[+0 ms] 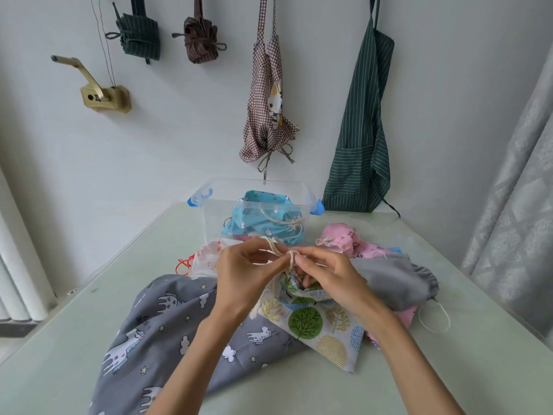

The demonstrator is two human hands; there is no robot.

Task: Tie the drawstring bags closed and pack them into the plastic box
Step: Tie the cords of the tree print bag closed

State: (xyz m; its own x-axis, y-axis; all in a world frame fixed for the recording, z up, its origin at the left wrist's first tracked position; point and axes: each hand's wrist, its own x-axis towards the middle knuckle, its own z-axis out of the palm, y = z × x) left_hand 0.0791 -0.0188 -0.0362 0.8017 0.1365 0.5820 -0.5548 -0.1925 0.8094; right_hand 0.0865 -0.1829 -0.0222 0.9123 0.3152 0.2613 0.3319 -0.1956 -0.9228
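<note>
A: We have both hands on the cream drawstring (279,250) of the tree-print bag (311,319), which lies on the worktop (449,369) just in front of us, its mouth toward twelve o'clock. Our left hand (242,271) pinches one strand, our right hand (323,272) pinches the other, and the fingers meet over the bag's mouth.

B: Then the knot is the step. We should first draw the mouth fully shut, since it looks only partly gathered; we can see a gap with something inside.

A: Agreed. We pull both strands evenly, cross them low against the gathered cloth, and tighten there, so the knot sits on the neck and not up the cord.

B: And a bow, as on the blue bag (263,223) already in the plastic box (209,211) at twelve o'clock?

A: That seems the pattern. The cord is thin and soft, so it should hold if we cinch it firmly.

B: How does our bag look?

A: White cloth with round green, yellow and blue tree shapes, lying flat over the grey unicorn bag (167,330) at seven o'clock. The pink bag (347,239) sits at one o'clock, the plain grey bag (395,280) at three.
</note>
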